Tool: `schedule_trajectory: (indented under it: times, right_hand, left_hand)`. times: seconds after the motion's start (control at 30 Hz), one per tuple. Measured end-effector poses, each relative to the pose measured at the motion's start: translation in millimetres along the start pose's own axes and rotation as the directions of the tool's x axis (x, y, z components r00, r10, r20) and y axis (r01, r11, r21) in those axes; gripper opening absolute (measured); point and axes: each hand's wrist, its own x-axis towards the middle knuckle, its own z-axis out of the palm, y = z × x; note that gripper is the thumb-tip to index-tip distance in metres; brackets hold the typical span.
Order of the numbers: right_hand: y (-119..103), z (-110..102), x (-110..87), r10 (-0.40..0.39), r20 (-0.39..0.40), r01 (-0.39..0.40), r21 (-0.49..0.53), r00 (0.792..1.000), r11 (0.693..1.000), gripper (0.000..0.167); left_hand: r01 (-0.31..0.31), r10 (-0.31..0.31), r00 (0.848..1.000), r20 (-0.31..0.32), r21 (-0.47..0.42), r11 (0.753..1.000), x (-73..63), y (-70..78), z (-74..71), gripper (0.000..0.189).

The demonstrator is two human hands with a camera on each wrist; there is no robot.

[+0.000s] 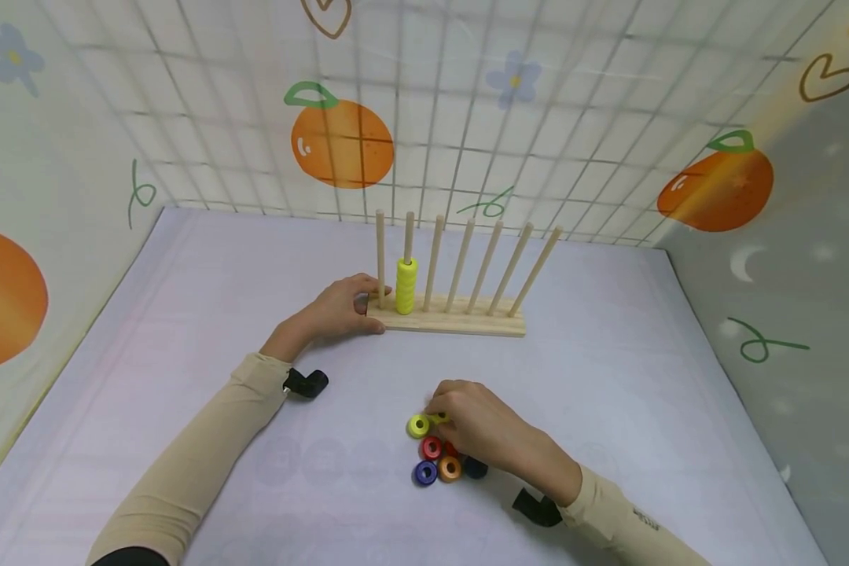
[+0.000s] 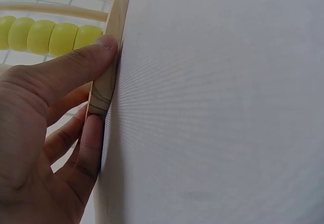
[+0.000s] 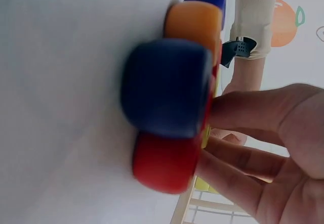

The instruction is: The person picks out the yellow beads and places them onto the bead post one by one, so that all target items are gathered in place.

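A wooden peg rack (image 1: 453, 321) stands at the far middle of the table, with several upright pegs. Yellow beads (image 1: 406, 287) are stacked on its second peg from the left. My left hand (image 1: 332, 309) grips the left end of the base, thumb in front, as the left wrist view also shows. Nearer to me, my right hand (image 1: 484, 420) reaches down over a cluster of loose beads and pinches a yellow bead (image 1: 441, 417), partly hidden by its fingers. Another yellow bead (image 1: 418, 426) lies just left of the fingertips.
Around the right hand lie a red bead (image 1: 431, 448), an orange bead (image 1: 450, 469), a blue bead (image 1: 425, 473) and a dark blue bead (image 3: 167, 87), with a second red bead (image 3: 164, 163) beside it. A patterned curtain (image 1: 424, 102) rises behind the white table (image 1: 255, 259).
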Motion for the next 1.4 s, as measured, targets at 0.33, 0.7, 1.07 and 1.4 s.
schedule_trajectory:
  times: [0.33, 0.7, 1.07, 1.4]
  right_hand:
    - [0, -3, 0.0, -0.011, -0.005, 0.011, -0.033, 1.0, 0.999, 0.019]
    - [1, -15, 0.8, 0.0, -0.032, -0.002, -0.057, 0.999, 0.998, 0.026]
    - [2, -28, 3.4, -0.029, -0.077, 0.023, -0.072, 0.997, 0.997, 0.023]
    - [-4, -43, 6.3, -0.051, -0.124, 0.038, -0.102, 0.991, 0.994, 0.024]
  left_hand:
    - [-0.01, 0.01, 1.0, -0.002, -0.003, 1.0, 1.9, -0.1, 1.5, 0.067]
    - [0.002, -0.002, 1.0, -0.003, 0.002, 1.0, 0.9, -0.9, 2.1, 0.067]
    - [-0.003, 0.003, 1.0, -0.009, 0.014, 1.0, 1.4, -2.9, 0.8, 0.067]
    - [-0.002, 0.002, 1.0, -0.007, 0.015, 1.0, 0.7, -0.6, 0.5, 0.067]
